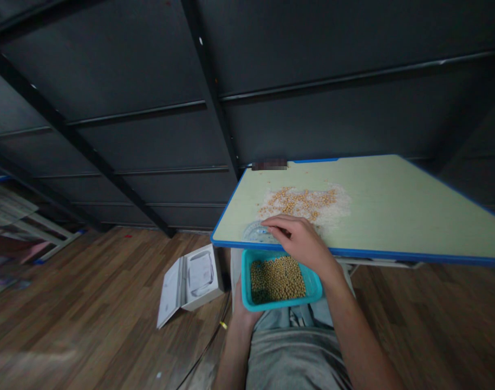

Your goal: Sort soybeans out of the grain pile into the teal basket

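My left hand [245, 312] grips the left side of a teal plastic basin [314, 287], its fingers partly hidden underneath. Small round yellowish beans [278, 279], like soybeans, fill much of the basin, which sits above my lap just below the table edge. Over that edge reaches my right hand [298, 238], palm down, thumb and forefinger curled close together. Whatever lies between those fingertips is too small to make out. Beneath them is a clear plastic dish or lid [253, 232] on the table corner. Beyond it, loose orange-yellow beans [300, 201] lie mixed with white grains [342, 203].
The pale green table [402, 211] has a raised blue edge. A dark object [269, 164], partly blurred, rests at its back left. Dark panels [332, 108] stand behind. An open white box [199, 273] and a black cable [207, 346] lie on the wooden floor.
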The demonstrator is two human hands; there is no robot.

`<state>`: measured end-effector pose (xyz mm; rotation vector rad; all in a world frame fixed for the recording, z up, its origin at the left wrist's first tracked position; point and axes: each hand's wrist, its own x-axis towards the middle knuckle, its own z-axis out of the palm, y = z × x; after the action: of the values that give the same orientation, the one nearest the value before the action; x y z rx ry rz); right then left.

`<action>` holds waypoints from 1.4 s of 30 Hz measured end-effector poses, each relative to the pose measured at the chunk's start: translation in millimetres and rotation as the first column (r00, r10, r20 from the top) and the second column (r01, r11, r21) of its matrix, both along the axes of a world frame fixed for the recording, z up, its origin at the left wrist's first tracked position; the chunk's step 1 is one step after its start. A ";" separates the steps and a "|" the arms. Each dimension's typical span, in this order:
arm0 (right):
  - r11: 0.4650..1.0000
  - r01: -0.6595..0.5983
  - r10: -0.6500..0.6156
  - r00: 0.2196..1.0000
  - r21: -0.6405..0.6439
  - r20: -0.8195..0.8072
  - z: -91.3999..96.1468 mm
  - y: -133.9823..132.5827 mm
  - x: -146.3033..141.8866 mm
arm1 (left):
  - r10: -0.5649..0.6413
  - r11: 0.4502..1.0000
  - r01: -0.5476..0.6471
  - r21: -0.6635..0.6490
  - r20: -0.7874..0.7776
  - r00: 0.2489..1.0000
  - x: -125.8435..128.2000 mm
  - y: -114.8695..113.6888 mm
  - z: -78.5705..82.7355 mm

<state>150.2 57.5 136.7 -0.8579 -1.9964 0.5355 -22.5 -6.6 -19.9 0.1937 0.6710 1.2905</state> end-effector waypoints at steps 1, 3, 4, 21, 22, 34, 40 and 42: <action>1.000 0.000 0.000 1.000 0.000 -0.002 -0.5 0.1 0.0 | -0.010 0.999 0.010 -0.033 -0.002 1.000 2.0 0.7 2.9; 1.000 0.002 -0.002 1.000 0.000 -0.007 -1.4 0.3 -0.1 | -0.040 0.995 0.039 -0.087 -0.006 0.999 6.7 1.8 10.3; 1.000 0.003 -0.003 1.000 0.000 -0.009 -1.6 0.3 -0.1 | -0.058 0.993 0.057 -0.105 -0.006 0.998 8.9 2.0 14.3; 1.000 0.024 -0.024 1.000 0.020 0.000 -0.8 -0.9 -1.2 | -0.060 0.992 0.060 -0.112 0.003 0.998 11.3 -0.2 24.2; 0.999 0.024 -0.024 1.000 0.021 0.001 -0.9 -0.8 -1.4 | -0.066 0.991 0.066 -0.112 0.006 0.998 11.3 0.0 24.5; 0.999 0.030 -0.031 0.999 0.009 0.014 -0.3 -1.6 -0.7 | -0.061 0.994 0.061 -0.087 -0.001 0.998 10.3 -1.7 21.9; 0.999 0.037 -0.037 0.999 0.010 0.019 -1.2 -0.8 -1.0 | -0.066 0.991 0.065 -0.116 -0.007 0.998 9.2 -1.2 19.1; 0.999 0.037 -0.037 0.999 0.012 0.020 -1.1 -0.6 -0.9 | -0.067 0.992 0.066 -0.111 -0.007 0.998 9.6 -1.4 20.1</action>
<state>149.3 56.9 135.6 -0.8949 -1.9965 0.4958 -12.9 -8.0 0.2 0.1318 0.7375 1.1856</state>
